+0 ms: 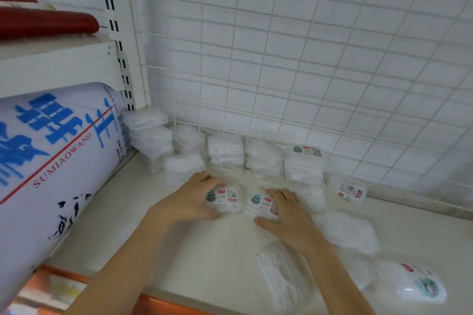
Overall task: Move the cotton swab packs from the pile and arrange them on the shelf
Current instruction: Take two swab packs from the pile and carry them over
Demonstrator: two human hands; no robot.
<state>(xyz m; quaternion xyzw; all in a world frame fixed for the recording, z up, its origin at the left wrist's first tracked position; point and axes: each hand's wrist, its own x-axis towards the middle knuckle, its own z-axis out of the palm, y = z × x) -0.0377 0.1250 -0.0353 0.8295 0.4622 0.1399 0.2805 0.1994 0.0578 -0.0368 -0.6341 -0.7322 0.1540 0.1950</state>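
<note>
Each cotton swab pack looks light, stiff-shelled and slick, so pinching its short sides seems safest. The left hand (pixel 190 199) is gripping one labelled pack (pixel 225 198) mid-shelf (pixel 122 212), while the right hand (pixel 286 215) is curling over another pack (pixel 261 206) beside it, both just before the stacked row (pixel 256 158) along the shelf's back edge.

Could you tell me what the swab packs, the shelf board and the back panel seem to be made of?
The swab packs look like clear, glossy thin plastic: white contents show through and printed labels sit on top. The shelf board seems smooth, cream-painted metal or laminate, which I cannot tell apart, with a soft sheen. The back panel appears to be white-coated wire grid, thin crossing rods.
</note>
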